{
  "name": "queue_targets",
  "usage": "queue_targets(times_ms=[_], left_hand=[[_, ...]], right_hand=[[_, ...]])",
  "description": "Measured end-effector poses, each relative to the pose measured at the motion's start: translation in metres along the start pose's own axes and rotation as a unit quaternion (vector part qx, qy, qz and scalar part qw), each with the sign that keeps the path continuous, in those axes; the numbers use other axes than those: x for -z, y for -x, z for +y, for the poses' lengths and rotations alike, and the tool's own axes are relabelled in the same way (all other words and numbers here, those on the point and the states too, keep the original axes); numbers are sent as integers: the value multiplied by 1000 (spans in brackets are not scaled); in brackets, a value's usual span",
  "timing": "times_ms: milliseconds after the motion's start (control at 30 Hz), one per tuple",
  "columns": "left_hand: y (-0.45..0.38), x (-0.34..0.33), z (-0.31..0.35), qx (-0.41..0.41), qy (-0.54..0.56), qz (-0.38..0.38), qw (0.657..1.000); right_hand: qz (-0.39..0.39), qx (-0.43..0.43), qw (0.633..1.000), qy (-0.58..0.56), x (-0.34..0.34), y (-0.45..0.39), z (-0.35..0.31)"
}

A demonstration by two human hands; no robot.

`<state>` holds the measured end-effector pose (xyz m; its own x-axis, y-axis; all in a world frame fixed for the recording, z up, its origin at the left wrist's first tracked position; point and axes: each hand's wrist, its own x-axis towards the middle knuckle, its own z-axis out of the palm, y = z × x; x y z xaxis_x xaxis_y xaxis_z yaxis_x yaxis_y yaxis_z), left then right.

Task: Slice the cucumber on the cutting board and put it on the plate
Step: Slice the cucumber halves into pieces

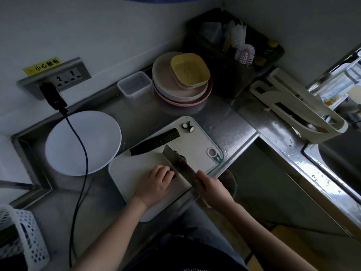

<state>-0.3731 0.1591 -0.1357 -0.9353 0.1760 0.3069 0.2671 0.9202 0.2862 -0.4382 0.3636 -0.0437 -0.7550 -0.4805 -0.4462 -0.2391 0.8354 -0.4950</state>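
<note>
1. we see a white cutting board (136, 173) lying at an angle on the steel counter (224, 122).
2. a long piece of cucumber (155, 142) lies on the far part of the board, well apart from both hands.
3. two small cut end pieces (188, 127) sit near the board's far corner, just beyond the long piece.
4. our right hand (210, 187) has its grip clamped on the handle of a cleaver (178, 163), whose blade stands on the board.
5. our left hand (156, 181) has its fingers curled down on a dark piece of cucumber just left of the blade; the piece is mostly hidden under them.
6. some dark cut bits (181, 156) lie along the right side of the blade; we cannot tell their shape.
7. a white plate (82, 141) sits on the counter left of the board, with a black cable (83, 153) running across it from a wall socket (58, 79).
8. behind the board stand a stack of plates (175, 89) with yellow bowls (190, 72) on top, and a clear plastic box (134, 85) beside it.
9. a white perforated basket (25, 231) is at the lower left, and a sink (336, 163) at the right.
</note>
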Motion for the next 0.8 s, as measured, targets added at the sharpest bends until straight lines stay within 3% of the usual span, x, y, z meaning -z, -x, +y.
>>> queue_targets(times_ms=[233, 433, 667, 800], left_hand=[[-12, 6, 3, 28, 26, 16, 999], [-17, 5, -3, 9, 16, 5, 1000], [-17, 10, 4, 1, 8, 46, 999], [-15, 12, 3, 11, 14, -8, 1000]], right_hand=[[38, 25, 999, 20, -6, 2, -11], [38, 44, 995, 77, -12, 4, -15], [44, 50, 992, 110, -16, 3, -14], [29, 65, 989, 131, -21, 1, -12]])
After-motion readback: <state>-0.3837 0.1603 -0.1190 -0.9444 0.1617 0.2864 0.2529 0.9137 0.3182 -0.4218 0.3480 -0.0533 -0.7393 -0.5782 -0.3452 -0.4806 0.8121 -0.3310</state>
